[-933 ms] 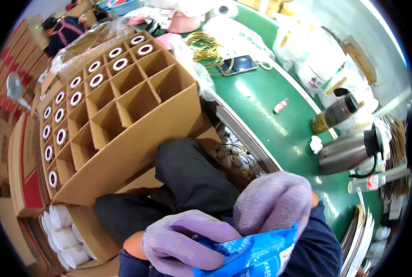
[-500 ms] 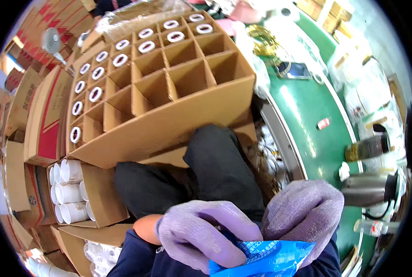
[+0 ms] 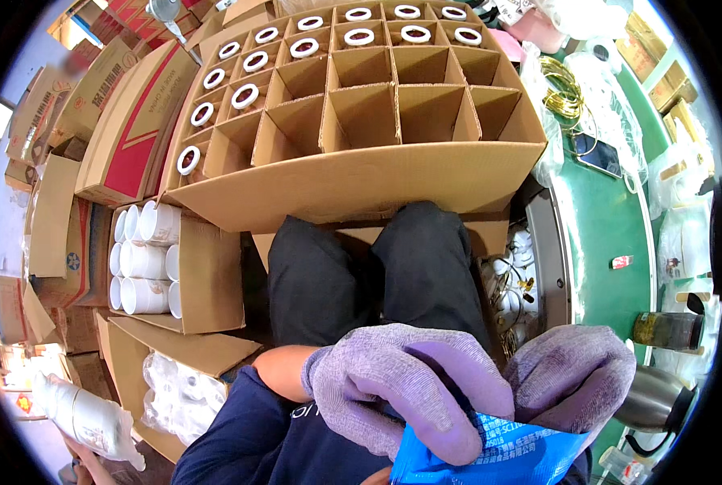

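A blue printed plastic packet point(image 3: 490, 457) is close to my body at the lower edge. My left hand point(image 3: 409, 388), in a grey and purple work glove, has its fingers closed on the packet's upper left part. In a matching glove, my right hand point(image 3: 571, 376) grips the packet's right side, its fingers curled and partly hidden. The packet's bottom runs out of the picture, and whatever is inside it cannot be seen. Beyond my knees stands a large divided carton point(image 3: 361, 182), with white-rimmed round pieces point(image 3: 358, 37) in its far and left compartments.
At left, a carton point(image 3: 211, 275) holds white cups point(image 3: 144, 260); below it are plastic-wrapped white items point(image 3: 179, 388). Another person's hand point(image 3: 86, 461) supports a wrapped white stack point(image 3: 86, 412). A green table point(image 3: 603, 234) at right carries a phone point(image 3: 596, 153), gold wire point(image 3: 563, 89) and a metal kettle point(image 3: 656, 400).
The whole view has shifted, so the carton and table appear farther right. Both gloved hands keep hold of the packet. Another person's hand with a wrapped stack now shows at lower left.
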The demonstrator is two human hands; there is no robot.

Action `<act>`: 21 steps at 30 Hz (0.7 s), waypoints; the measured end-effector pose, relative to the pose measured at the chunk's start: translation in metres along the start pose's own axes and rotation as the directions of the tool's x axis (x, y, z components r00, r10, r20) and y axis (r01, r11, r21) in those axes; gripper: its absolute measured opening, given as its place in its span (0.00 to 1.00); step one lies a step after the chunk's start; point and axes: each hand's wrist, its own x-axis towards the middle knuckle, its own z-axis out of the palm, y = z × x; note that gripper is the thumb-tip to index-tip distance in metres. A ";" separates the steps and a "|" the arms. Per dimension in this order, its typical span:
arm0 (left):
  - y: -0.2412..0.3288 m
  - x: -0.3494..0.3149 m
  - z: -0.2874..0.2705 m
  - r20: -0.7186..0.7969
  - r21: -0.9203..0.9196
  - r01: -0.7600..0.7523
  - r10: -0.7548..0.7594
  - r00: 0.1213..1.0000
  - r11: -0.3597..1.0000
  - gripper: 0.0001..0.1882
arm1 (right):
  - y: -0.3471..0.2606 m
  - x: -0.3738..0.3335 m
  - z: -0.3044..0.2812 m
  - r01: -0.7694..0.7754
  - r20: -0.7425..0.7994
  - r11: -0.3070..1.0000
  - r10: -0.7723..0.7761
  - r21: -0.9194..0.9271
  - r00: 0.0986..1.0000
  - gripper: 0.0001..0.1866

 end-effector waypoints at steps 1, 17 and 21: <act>0.001 0.001 -0.002 0.009 0.023 -0.002 0.002 1.000 1.000 0.13 | 0.003 0.006 -0.004 0.024 0.081 0.999 -0.028 0.044 0.996 0.23; -0.037 0.047 -0.018 -0.264 0.768 0.333 -0.203 0.943 0.548 0.14 | 0.015 -0.008 -0.130 -0.447 0.027 0.892 0.450 -0.067 0.893 0.19; -0.093 0.075 -0.039 -0.075 0.937 0.158 -0.260 0.963 0.313 0.15 | 0.013 -0.020 -0.191 -0.590 -0.260 0.737 0.530 -0.328 0.807 0.21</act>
